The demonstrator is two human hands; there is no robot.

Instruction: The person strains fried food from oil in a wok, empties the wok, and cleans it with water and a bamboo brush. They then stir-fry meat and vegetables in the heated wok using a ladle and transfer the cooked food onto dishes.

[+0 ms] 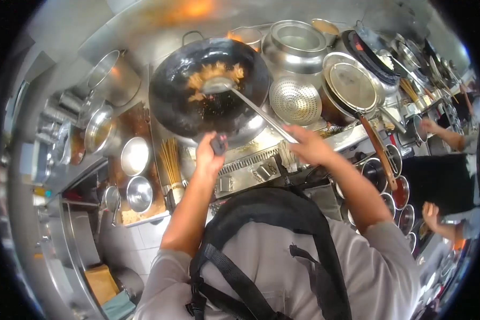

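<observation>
A large black wok (170,106) sits over the stove, with browned pieces of food (213,72) in it. My left hand (210,152) is closed around the near edge or handle of the wok, with something dark in its grip. My right hand (310,146) is wrapped round the long metal handle of a ladle (258,112). The ladle's bowl lies on the food in the wok. Beside the wok, to the right, is a round perforated strainer (296,101).
Flames show behind the wok. A large steel pot (295,48) and a wooden-handled mesh strainer (353,85) stand right. Metal bowls (135,156) and a bamboo brush (170,162) are at left. A co-worker's hands (431,214) are at far right, near several pots.
</observation>
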